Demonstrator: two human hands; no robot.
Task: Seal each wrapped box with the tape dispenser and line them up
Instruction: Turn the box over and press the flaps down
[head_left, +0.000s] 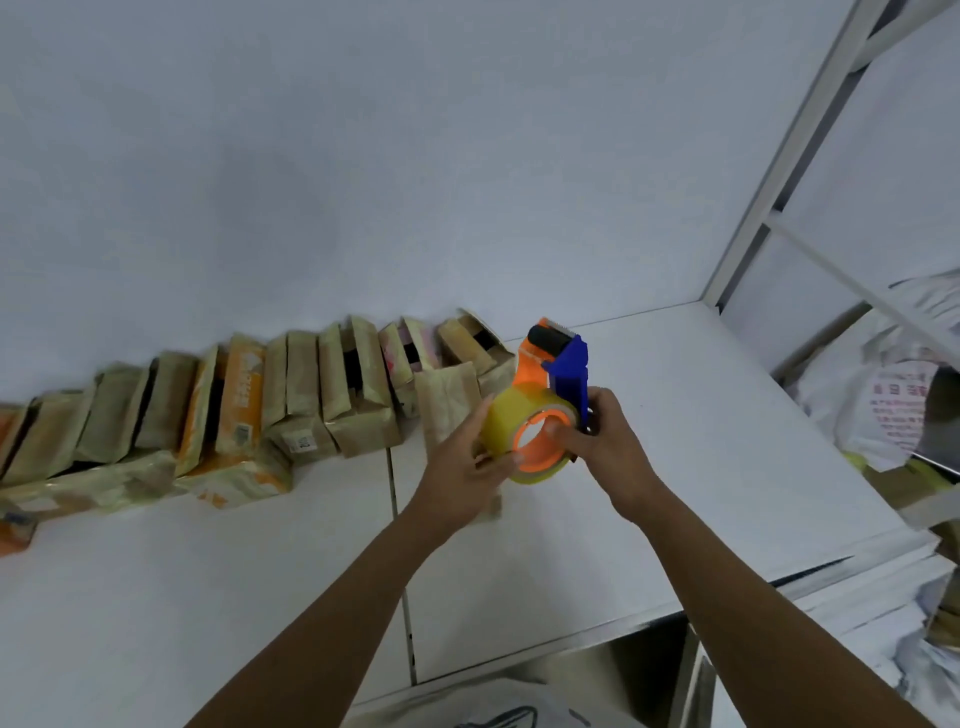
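An orange and blue tape dispenser (556, 364) with a yellowish roll of clear tape (524, 431) is held above the white table (701, 441). My right hand (602, 441) grips its blue handle, thumb at the roll's orange core. My left hand (467, 462) holds the roll's left side with its fingers curved round it. Right behind the left hand stands a brown wrapped box (447, 410), partly hidden. A row of several wrapped boxes (291, 395) leans along the wall at the left.
A flat wrapped packet (234, 478) lies in front of the row. A white metal shelf frame (779, 171) rises at the right, with white plastic bags (883, 410) beyond the table's right edge. The table's front edge runs across the lower right.
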